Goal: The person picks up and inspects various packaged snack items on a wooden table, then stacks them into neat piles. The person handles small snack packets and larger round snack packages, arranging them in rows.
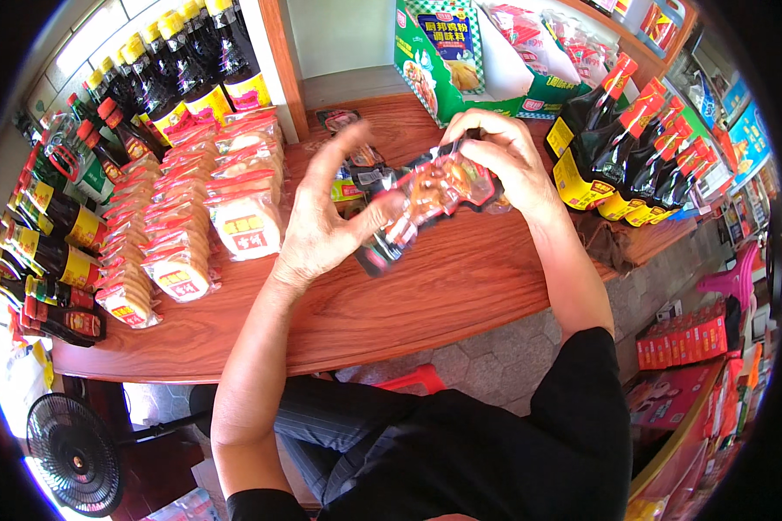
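My right hand [511, 165] pinches the top corner of a dark snack packet [439, 187] with a red edge and a picture of brown food on it. The packet hangs tilted above the wooden counter and is a little blurred. Just to its left is my left hand [317, 221], fingers and thumb spread apart. Its thumb overlaps the packet's left side, and I cannot tell whether they touch. Behind my hands, more small packets [365, 156] lie on the counter, partly hidden by my fingers and the held packet.
Rows of wrapped round biscuits [248, 226] stand on the left of the wooden counter [365, 321], with dark bottles [182, 69] behind. A green carton [447, 61] sits at the back. Red-capped bottles [617, 130] stand right. A black fan [78, 456] is at lower left.
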Available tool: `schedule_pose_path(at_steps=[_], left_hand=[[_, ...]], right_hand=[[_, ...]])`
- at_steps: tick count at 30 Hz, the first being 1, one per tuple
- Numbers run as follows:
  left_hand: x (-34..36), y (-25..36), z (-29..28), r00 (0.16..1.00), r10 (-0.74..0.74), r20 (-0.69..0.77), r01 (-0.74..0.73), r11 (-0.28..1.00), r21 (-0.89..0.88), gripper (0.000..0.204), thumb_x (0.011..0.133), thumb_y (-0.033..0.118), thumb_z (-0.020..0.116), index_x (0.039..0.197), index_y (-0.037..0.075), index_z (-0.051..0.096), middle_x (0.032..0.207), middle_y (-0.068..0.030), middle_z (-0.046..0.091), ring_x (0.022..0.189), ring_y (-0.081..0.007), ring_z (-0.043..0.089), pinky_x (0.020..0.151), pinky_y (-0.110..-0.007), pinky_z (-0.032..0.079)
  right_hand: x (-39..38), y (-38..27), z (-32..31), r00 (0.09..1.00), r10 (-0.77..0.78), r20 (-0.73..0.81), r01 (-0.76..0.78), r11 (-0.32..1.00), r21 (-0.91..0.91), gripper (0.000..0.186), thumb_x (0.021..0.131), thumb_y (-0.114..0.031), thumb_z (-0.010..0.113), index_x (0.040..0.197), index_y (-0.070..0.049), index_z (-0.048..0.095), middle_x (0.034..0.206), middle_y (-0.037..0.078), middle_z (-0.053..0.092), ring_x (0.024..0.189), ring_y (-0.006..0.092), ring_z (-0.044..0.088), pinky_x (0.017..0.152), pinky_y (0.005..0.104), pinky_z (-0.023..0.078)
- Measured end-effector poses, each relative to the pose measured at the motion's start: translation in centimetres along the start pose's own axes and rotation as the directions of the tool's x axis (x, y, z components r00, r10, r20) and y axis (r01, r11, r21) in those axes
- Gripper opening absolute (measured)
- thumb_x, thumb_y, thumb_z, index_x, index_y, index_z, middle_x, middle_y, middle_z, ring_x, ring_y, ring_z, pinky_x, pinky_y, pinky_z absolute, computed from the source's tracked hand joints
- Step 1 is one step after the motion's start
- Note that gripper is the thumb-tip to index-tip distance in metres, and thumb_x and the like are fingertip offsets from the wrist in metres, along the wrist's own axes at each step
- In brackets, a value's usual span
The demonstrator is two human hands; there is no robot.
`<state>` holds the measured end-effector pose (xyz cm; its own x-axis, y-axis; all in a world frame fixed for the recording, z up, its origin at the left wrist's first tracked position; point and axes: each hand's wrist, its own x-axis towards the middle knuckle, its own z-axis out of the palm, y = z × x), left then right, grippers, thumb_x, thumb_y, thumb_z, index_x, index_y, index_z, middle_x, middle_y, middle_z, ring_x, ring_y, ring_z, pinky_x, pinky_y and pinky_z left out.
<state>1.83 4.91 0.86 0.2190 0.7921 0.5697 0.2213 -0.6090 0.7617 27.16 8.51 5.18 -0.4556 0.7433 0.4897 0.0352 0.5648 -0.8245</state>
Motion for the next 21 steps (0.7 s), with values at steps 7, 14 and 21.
schedule_pose_path(at_steps=[7,14,21], left_hand=[[-0.8,0.6,0.3,0.822,-0.240,0.517,0.496,0.748,-0.441,0.019,0.089,0.009,0.075,0.105,0.001,0.069,0.093,-0.0001,0.069,0.087,-0.0061,0.063,0.076,-0.024,0.054],[-0.6,-0.6,0.7,0.947,-0.242,0.211,0.319,0.767,-0.556,0.012,0.093,0.008,0.070,0.104,0.004,0.068,0.090,-0.0022,0.072,0.082,-0.0058,0.065,0.074,-0.023,0.054],[-0.5,-1.4,0.8,0.955,-0.243,0.172,0.297,0.742,-0.601,0.012,0.095,0.007,0.066,0.107,0.003,0.069,0.095,-0.0041,0.073,0.086,-0.0068,0.066,0.078,-0.023,0.054]], right_hand=[[-0.1,0.7,0.4,0.996,0.071,0.057,-0.082,0.970,0.228,0.018,0.094,-0.009,0.058,0.110,-0.001,0.062,0.100,0.001,0.064,0.089,0.0063,0.061,0.079,0.0228,0.050],[0.9,1.4,1.7,0.974,0.164,-0.159,-0.064,0.863,0.500,0.038,0.105,-0.030,0.047,0.132,-0.004,0.055,0.121,0.006,0.061,0.097,0.0109,0.062,0.079,0.0277,0.049],[-0.4,1.4,3.6,0.993,0.119,0.008,-0.118,0.978,0.175,0.022,0.098,-0.022,0.065,0.106,-0.002,0.068,0.088,-0.001,0.066,0.080,0.0067,0.059,0.069,0.0246,0.047]])
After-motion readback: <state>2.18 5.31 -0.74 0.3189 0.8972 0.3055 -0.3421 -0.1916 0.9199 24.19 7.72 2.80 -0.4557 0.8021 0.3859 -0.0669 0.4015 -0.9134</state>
